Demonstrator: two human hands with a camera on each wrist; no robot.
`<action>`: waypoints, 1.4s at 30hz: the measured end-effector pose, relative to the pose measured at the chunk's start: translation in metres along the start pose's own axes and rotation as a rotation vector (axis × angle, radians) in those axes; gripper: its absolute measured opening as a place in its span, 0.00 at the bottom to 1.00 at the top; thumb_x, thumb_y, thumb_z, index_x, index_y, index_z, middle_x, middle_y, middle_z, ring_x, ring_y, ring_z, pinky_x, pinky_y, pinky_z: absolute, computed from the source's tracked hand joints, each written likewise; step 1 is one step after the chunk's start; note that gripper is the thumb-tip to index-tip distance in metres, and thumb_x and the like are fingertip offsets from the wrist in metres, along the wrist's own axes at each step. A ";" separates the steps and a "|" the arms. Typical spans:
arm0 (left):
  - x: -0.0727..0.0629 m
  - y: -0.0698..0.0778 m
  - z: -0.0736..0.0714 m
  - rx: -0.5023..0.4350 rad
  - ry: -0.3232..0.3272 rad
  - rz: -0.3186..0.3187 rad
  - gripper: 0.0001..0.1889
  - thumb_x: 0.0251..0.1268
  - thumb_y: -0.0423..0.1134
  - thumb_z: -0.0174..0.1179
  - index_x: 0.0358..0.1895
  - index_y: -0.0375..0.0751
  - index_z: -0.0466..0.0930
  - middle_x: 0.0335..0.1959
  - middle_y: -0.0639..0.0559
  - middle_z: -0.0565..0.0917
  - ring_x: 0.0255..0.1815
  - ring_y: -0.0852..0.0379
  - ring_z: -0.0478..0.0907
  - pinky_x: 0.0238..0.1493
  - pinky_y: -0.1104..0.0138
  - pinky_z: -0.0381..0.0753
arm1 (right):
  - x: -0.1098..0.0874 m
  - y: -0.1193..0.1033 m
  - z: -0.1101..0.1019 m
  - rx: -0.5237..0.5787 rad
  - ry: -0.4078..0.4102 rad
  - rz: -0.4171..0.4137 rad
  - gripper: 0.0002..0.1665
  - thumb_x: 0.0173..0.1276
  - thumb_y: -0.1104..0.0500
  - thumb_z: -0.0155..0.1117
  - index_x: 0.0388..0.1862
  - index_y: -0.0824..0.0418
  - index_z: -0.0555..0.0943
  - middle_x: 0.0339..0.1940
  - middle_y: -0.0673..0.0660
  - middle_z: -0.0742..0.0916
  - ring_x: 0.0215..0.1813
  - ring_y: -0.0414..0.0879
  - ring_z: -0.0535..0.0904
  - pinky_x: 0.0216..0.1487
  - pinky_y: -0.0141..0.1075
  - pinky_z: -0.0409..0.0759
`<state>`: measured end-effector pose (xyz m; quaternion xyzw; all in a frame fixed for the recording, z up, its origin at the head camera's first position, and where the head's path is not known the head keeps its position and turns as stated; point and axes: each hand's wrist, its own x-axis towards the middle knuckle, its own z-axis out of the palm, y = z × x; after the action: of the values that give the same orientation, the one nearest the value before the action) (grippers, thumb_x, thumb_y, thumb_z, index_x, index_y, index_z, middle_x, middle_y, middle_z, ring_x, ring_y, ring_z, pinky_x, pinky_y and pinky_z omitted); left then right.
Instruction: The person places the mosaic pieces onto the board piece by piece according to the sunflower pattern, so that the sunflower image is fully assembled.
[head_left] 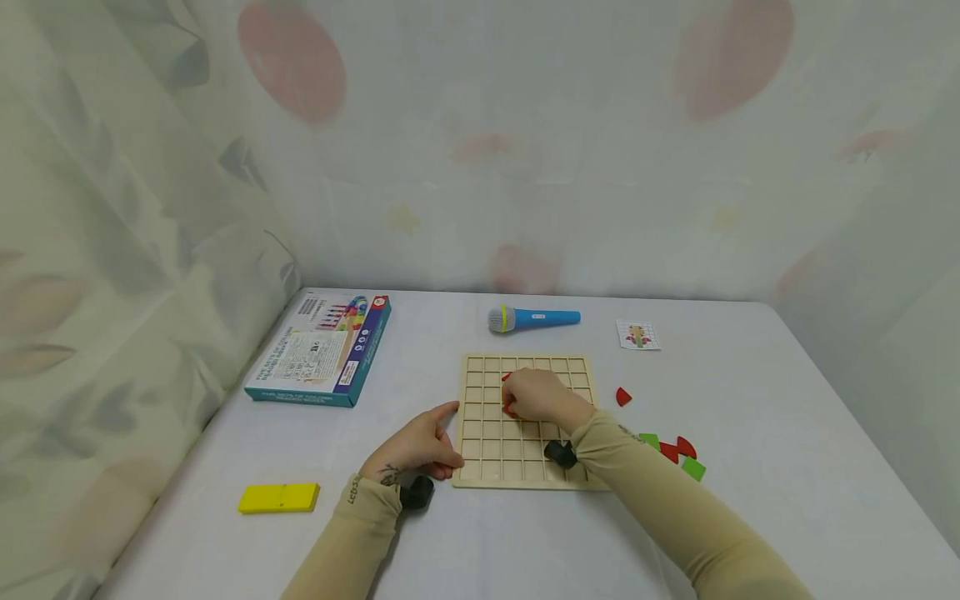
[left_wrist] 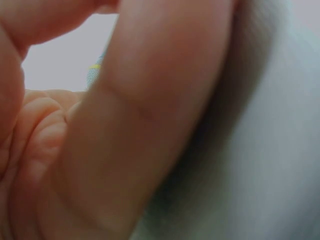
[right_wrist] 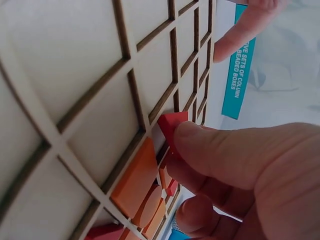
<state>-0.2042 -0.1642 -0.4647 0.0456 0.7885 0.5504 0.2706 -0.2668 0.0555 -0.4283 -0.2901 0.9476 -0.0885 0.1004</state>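
Observation:
A pale wooden grid board [head_left: 512, 472] lies on the table. My right hand [head_left: 543, 396] is over its upper middle and pinches a red piece [right_wrist: 172, 121] between thumb and fingers, at a grid cell. Several orange pieces [right_wrist: 137, 180] sit in cells close by, mostly hidden by this hand in the head view. Another red piece [right_wrist: 106, 232] shows at the bottom of the right wrist view. My left hand [head_left: 416, 442] touches the board's left edge with its index finger and thumb stretched out. Its own fingers fill most of the left wrist view.
Right of the board lie a red wedge [head_left: 623, 397] and several loose pieces, among them a green square [head_left: 693, 469]. Behind are a blue toy microphone [head_left: 547, 318] and a pattern card [head_left: 637, 335]. A flat teal box [head_left: 318, 354] and a yellow case [head_left: 279, 498] lie left.

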 end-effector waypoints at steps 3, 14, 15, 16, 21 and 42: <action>0.000 0.000 0.000 -0.001 -0.001 0.001 0.53 0.43 0.27 0.69 0.73 0.42 0.46 0.20 0.47 0.78 0.14 0.60 0.76 0.17 0.68 0.79 | 0.000 0.000 0.001 -0.001 0.006 -0.001 0.04 0.58 0.61 0.65 0.26 0.52 0.84 0.27 0.45 0.83 0.29 0.39 0.75 0.33 0.35 0.77; 0.001 0.000 0.001 0.013 0.004 -0.016 0.53 0.42 0.27 0.69 0.73 0.42 0.46 0.20 0.47 0.78 0.14 0.60 0.76 0.18 0.68 0.80 | -0.019 0.006 -0.023 0.079 0.103 0.027 0.10 0.61 0.59 0.64 0.42 0.54 0.84 0.44 0.50 0.84 0.44 0.45 0.79 0.42 0.41 0.78; 0.001 0.000 0.001 0.016 0.002 -0.011 0.53 0.42 0.27 0.69 0.73 0.42 0.46 0.20 0.47 0.78 0.14 0.60 0.76 0.18 0.67 0.80 | -0.023 0.008 -0.029 0.092 0.115 0.035 0.12 0.61 0.59 0.63 0.44 0.55 0.84 0.45 0.50 0.84 0.45 0.46 0.79 0.43 0.41 0.78; 0.001 0.000 0.001 0.017 0.001 -0.010 0.53 0.42 0.27 0.69 0.73 0.42 0.46 0.20 0.47 0.78 0.14 0.60 0.76 0.18 0.67 0.80 | -0.028 0.010 -0.035 0.100 0.130 0.039 0.12 0.61 0.58 0.63 0.44 0.56 0.84 0.45 0.51 0.84 0.44 0.46 0.79 0.42 0.41 0.78; 0.002 0.000 0.001 0.019 0.002 -0.004 0.52 0.42 0.27 0.69 0.73 0.41 0.47 0.20 0.47 0.78 0.14 0.60 0.76 0.19 0.67 0.80 | -0.060 0.028 -0.055 0.071 0.218 0.063 0.15 0.62 0.55 0.63 0.46 0.58 0.83 0.41 0.53 0.84 0.42 0.47 0.79 0.39 0.41 0.79; 0.001 0.002 0.001 -0.003 0.006 -0.015 0.53 0.42 0.27 0.69 0.73 0.42 0.46 0.20 0.47 0.78 0.13 0.59 0.76 0.18 0.67 0.80 | -0.165 0.102 -0.003 0.022 0.084 0.322 0.19 0.57 0.58 0.66 0.47 0.64 0.81 0.44 0.62 0.82 0.46 0.57 0.78 0.43 0.50 0.79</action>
<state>-0.2048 -0.1624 -0.4638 0.0374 0.7889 0.5495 0.2724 -0.1881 0.2324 -0.4252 -0.1297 0.9841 -0.0937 0.0766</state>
